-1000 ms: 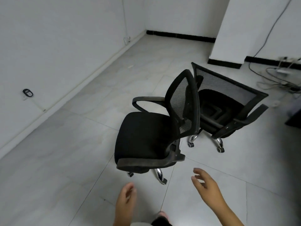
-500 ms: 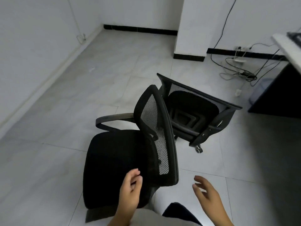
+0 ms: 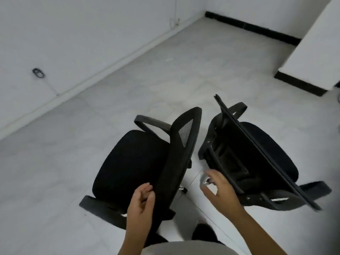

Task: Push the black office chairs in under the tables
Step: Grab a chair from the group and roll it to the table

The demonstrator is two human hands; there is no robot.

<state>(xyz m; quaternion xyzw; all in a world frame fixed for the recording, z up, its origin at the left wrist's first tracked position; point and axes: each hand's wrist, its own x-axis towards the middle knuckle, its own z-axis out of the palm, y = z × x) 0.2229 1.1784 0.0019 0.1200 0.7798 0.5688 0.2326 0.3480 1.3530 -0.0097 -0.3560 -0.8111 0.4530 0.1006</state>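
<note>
Two black mesh-back office chairs stand side by side on the grey tiled floor. The left chair (image 3: 132,162) shows its seat, with its backrest (image 3: 181,151) edge-on towards me. The right chair (image 3: 265,150) stands close beside it, its thin backrest frame running diagonally. My left hand (image 3: 141,205) hovers at the lower edge of the left chair's backrest, fingers loosely curved and holding nothing. My right hand (image 3: 220,190) is spread in the gap between the chairs, just short of the right chair's back. No table is in view.
A white wall with a pale skirting (image 3: 110,67) runs along the left. It carries a small black cable loop (image 3: 38,73). A white pillar with a black base (image 3: 301,83) stands at the right. My legs and a dark shoe (image 3: 202,234) are at the bottom edge.
I have moved closer and the view has swung left, so the desk and cables dropped out of sight. Both hands have risen to the chair backs, the right one nearing the right chair.
</note>
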